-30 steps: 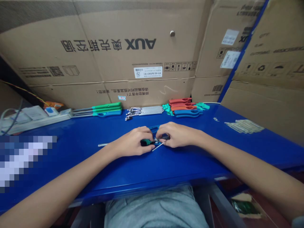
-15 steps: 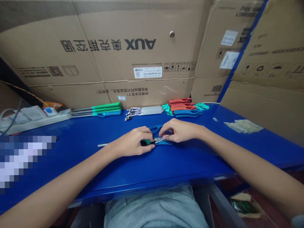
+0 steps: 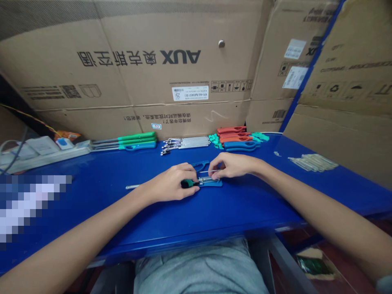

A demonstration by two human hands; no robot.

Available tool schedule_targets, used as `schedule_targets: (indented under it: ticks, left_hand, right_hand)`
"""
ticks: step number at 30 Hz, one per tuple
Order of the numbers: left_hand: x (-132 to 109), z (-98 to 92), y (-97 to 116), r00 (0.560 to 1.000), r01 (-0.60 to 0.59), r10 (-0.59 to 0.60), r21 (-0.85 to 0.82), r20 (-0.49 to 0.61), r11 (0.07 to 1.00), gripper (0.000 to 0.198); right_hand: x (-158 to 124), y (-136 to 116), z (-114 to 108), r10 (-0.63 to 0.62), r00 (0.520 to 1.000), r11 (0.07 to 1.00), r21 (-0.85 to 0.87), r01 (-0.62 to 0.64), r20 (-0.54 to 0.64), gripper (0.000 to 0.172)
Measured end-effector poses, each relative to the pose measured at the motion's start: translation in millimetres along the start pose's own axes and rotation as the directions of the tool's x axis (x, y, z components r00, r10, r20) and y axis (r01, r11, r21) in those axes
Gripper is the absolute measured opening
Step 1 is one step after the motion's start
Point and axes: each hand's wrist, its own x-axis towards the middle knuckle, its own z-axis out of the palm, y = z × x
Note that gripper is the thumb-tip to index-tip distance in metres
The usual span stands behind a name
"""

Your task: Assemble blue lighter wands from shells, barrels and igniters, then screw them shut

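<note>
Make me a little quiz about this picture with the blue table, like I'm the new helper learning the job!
1. True or false: the left hand holds a green-and-black part.

2. What lies between the green handles and the red handles?
a) clear sticks
b) silver rods
c) white plugs

3. Fill in the blank: the thin rod is in the fingers of the ____ hand.

Key: 1. True. 2. b. 3. Right: the right hand pinches it.

One head-worn camera looks forward, down over the blue table.
</note>
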Motion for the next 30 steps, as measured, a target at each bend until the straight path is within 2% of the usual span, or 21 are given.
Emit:
schedule_targets:
  ticks: [11,17,23,30]
  left_hand:
    - [0,3.6,-3,0.999,0.024,-0.026,-0.038,-0.035,0.999,0.014]
    - [1,2.4,-1,0.997,0.063,-0.064,-0.038,-0.032,0.997,0.014]
    - [0,0.5,-3,0.998,0.063,-0.064,-0.009,-0.019,0.998,0.024]
    - [-1,-0.2,-3,0.999,0.042,-0.042,-0.007,-0.007,0.999,0.024]
  right_hand:
    - [8,12,2,0.128,0.991,0.989,0.076,-0.129,0.026,0.026]
    - [8,4,4,0.166,0.986,0.986,-0.014,-0.166,0.011,0.018]
    - [7,5,3,0.117,0.993,0.993,-0.029,-0.117,0.015,0.021]
    - [2,5,-1,0.078,0.996,0.997,-0.011,-0.078,0.034,0.026]
